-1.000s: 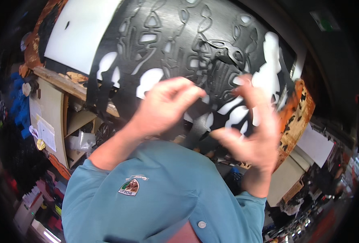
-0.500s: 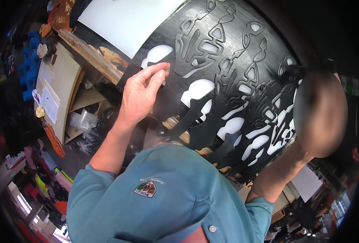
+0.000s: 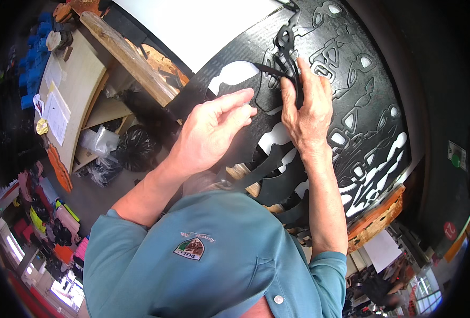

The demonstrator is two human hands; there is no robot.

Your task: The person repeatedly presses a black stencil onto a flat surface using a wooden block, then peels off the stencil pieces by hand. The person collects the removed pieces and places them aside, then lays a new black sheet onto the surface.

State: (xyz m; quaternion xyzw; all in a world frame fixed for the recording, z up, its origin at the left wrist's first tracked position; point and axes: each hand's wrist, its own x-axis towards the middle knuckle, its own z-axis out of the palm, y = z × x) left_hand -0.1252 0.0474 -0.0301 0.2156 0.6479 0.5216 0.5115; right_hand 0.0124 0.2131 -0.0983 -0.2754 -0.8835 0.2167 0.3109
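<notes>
A large black leather-like sheet (image 3: 346, 40) curves in front of me, cut through with many looped shapes, some of them open holes. My right hand (image 3: 310, 108) grips a black openwork piece (image 3: 285, 42) between thumb and fingers; the piece stands raised off the sheet, with a thin strip running to the left. Close by on the left, my left hand (image 3: 211, 132) hovers over the sheet's near part, thumb and fingertips drawn together. Whatever it may pinch is hidden. White holes (image 3: 235, 74) and loose black strips (image 3: 269, 167) show around both hands.
A white board (image 3: 192, 26) adjoins the sheet's upper left. Left of it are a wooden beam (image 3: 129, 58) and a pale cabinet (image 3: 68, 79) with papers and plastic bags (image 3: 99, 140). An orange-edged wooden board (image 3: 378, 217) borders the sheet's lower right.
My right hand has come from the far right to the middle and now holds the openwork piece, lifted from the sheet. My left hand has shifted right and slightly nearer. The view has shifted too.
</notes>
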